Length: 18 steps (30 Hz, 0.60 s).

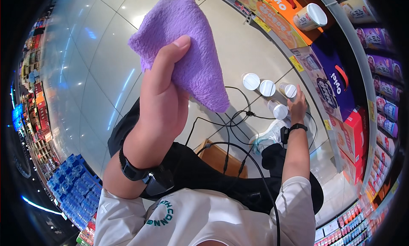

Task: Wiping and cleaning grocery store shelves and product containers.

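A purple plush cloth [188,51] is raised high in front of me. My left hand [166,86] pinches it, thumb on the near face and the other fingers hidden behind. Lower and to the right, my right hand [297,103] grips the side of a white-lidded canister [288,90] near the floor. Three similar canisters stand close by: one with a plain white lid [251,82], one beside it [267,88], and a nearer one [278,109] by my wrist.
Black cables [236,118] loop over the tiled floor [105,51] and past my body. A wooden stool [220,156] is under my legs. Shelves on the right hold boxes, including a purple one [332,76]; another canister [310,17] rests on an orange box [281,9].
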{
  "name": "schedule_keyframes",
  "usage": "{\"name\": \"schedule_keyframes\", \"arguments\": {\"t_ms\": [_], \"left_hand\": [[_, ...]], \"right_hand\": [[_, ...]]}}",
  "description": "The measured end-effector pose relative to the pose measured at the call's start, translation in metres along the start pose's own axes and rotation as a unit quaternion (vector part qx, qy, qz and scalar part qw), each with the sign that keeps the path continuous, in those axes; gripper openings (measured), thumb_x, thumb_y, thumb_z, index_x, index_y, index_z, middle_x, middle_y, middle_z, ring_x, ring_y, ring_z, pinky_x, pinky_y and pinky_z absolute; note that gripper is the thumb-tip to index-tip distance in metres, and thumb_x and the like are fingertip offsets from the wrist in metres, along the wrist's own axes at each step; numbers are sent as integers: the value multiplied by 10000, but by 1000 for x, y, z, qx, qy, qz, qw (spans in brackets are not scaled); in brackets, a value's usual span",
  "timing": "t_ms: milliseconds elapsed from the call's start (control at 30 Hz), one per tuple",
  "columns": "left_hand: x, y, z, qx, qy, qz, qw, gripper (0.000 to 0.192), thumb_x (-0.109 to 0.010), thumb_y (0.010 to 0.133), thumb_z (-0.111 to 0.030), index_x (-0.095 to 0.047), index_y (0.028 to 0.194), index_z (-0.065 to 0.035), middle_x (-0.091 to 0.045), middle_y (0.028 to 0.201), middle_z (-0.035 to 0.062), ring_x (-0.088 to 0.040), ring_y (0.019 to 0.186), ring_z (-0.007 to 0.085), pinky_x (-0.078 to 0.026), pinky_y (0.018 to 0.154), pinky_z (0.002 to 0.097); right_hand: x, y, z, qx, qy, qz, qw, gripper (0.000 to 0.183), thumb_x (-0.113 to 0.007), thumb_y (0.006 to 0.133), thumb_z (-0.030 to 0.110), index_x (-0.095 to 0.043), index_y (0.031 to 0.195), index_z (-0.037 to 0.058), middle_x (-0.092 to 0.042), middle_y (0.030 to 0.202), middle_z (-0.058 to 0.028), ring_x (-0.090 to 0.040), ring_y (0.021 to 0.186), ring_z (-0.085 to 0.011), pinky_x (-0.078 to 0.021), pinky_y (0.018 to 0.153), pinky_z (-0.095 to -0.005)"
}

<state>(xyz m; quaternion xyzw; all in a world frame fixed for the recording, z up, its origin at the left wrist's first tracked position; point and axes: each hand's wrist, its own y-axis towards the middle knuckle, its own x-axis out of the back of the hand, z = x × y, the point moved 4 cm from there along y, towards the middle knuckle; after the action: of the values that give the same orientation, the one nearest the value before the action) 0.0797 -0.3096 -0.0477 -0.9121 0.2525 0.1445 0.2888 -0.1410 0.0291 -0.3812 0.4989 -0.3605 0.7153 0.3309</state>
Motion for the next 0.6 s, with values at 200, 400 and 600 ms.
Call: {"name": "schedule_keyframes", "arguments": {"t_ms": [200, 400, 600], "left_hand": [[4, 2, -9, -31, -20, -3, 999, 283, -599, 907, -224, -592, 1073, 4, -646, 945, 83, -646, 824, 154, -517, 747, 302], [16, 2, -16, -50, -60, -15, 997, 287, -633, 888, -218, -614, 1071, 2, -647, 963, 70, -637, 874, 143, -512, 768, 310], [18, 0, -24, -62, -24, 22, 998, 355, -604, 911, -263, -554, 1142, 2, -652, 1004, 88, -659, 912, 166, -530, 811, 335]], "right_hand": [[46, 5, -10, -43, -82, 36, 995, 669, -690, 781, 132, -427, 1390, 216, -515, 1324, -90, -530, 1191, -306, -421, 974, -476], [72, 28, 22, 38, -73, -53, 995, 493, -658, 792, 136, -553, 1272, 164, -554, 1253, -63, -525, 1185, -281, -421, 964, -461], [51, 47, 50, 98, -99, -55, 989, 381, -630, 810, 170, -616, 1190, 163, -584, 1178, -30, -539, 1146, -227, -405, 942, -431]]}}
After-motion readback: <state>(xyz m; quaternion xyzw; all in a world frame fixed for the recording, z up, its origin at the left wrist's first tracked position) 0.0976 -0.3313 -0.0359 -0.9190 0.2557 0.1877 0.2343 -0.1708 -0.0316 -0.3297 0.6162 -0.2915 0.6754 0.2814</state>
